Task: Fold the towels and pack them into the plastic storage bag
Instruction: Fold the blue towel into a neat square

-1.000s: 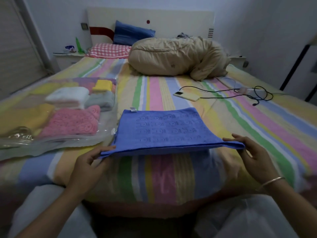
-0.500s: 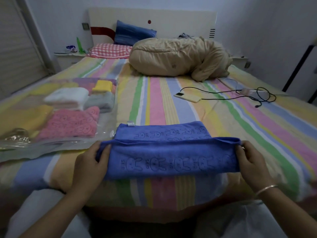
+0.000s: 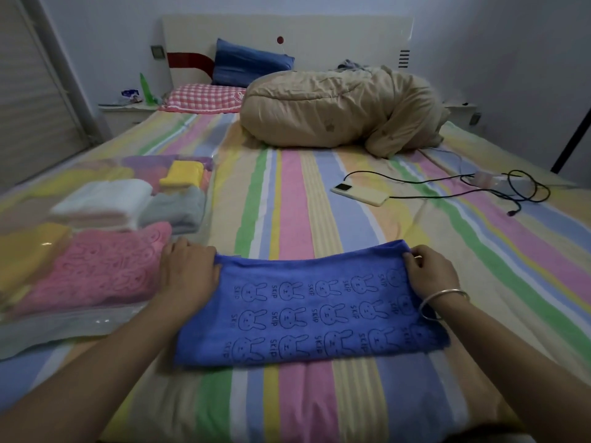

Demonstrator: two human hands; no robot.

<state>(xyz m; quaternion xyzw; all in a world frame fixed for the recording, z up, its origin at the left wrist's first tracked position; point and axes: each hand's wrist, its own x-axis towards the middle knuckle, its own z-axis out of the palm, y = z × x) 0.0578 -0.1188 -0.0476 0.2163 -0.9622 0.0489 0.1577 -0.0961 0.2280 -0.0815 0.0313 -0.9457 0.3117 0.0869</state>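
Note:
A blue towel (image 3: 316, 311) printed with rabbits lies folded in a wide band on the striped bed. My left hand (image 3: 188, 270) grips its far left corner, and my right hand (image 3: 428, 273), with a bangle on the wrist, pinches its far right corner. To the left lies the clear plastic storage bag (image 3: 64, 327). Inside it are folded towels: pink (image 3: 105, 270), white (image 3: 105, 203), grey (image 3: 176, 212) and yellow (image 3: 182, 174).
A phone (image 3: 361, 193) on a black cable (image 3: 518, 190) lies on the bed beyond the towel to the right. A rolled beige duvet (image 3: 339, 113) and pillows (image 3: 204, 97) fill the head end. A nightstand (image 3: 124, 113) stands at the far left.
Both hands carried the towel's near edge up and away over the rest, folding it over. The towel now lies flat with the rabbit print on top, and my hands sit at its far corners.

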